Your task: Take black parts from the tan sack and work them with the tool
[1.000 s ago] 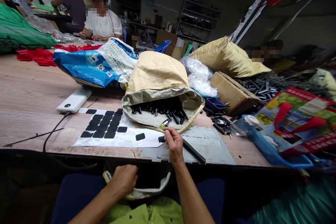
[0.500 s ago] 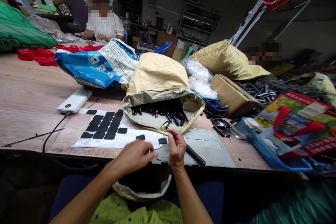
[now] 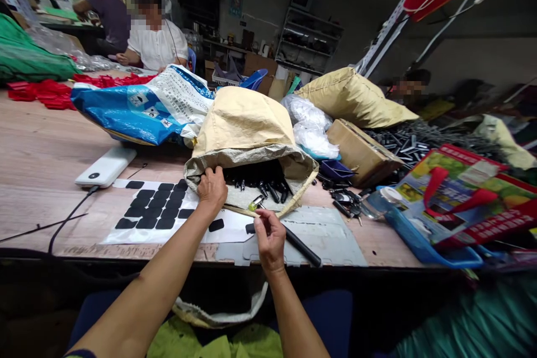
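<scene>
I lean in over a pale wood-grain tabletop (image 3: 42, 140), my left hand (image 3: 212, 190) at the left side of the mouth of a cream cloth sack (image 3: 247, 114) with a grey lining, my right hand (image 3: 271, 240) just in front of its lower lip. The sack lies at the middle of the tabletop, open toward the near edge, with slender glossy black pieces (image 3: 272, 191) spread inside. My left fingers are curled down at the opening; whether they grasp a piece, I cannot tell. My right thumb and forefinger come together in a pinch, though the view is too poor to show what, if anything, is between them. Beside those fingertips rests a small shiny metal piece with a yellow-green end (image 3: 255, 202), and a thick black rod (image 3: 304, 247) slants toward the near edge across a flat grey sheet (image 3: 335, 243). Left of the sack, a white paper sheet (image 3: 126, 236) bears rows of black rounded patches (image 3: 153, 210). Toward the tabletop's left edge lies a white, cabled power bank (image 3: 107, 168); at the far left, a co-worker in a white top (image 3: 155, 45) sits.
</scene>
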The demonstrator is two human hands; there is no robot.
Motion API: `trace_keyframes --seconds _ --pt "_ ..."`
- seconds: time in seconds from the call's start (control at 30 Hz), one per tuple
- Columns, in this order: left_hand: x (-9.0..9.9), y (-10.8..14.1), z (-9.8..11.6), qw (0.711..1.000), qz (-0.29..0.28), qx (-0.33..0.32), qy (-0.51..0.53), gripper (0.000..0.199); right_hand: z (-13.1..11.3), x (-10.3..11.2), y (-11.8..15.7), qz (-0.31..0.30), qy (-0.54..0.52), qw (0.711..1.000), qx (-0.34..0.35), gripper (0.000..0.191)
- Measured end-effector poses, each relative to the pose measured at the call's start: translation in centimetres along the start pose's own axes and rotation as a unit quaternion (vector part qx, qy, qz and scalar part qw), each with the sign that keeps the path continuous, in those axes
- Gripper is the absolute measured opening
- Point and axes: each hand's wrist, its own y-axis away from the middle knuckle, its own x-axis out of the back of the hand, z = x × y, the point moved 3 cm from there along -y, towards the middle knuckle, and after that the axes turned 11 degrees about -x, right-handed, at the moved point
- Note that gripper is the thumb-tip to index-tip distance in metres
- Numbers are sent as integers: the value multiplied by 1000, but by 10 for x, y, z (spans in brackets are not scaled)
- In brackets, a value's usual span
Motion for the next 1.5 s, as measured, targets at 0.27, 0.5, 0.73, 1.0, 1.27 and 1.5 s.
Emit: trace_keyframes --seconds 0.27,0.5,0.73,1.0,1.27,1.5 --pt "5 -4 -6 997 13 59 40 31 -1 1 3 13 21 999 22 25" --pt "1 2 -12 996 45 57 49 27 -1 47 4 151 315 933 84 18" --pt "-3 10 -16 995 39 54 73 27 12 56 7 116 467 875 60 21" --pt "22 61 -5 933 77 -271 224 13 16 52 2 117 501 857 37 12" --pt "-9 92 -11 912 -72 -289 283 19 3 61 9 122 394 911 13 16" --pt "-6 89 -10 918 -86 -270 278 20 -21 54 41 30 269 962 33 21"
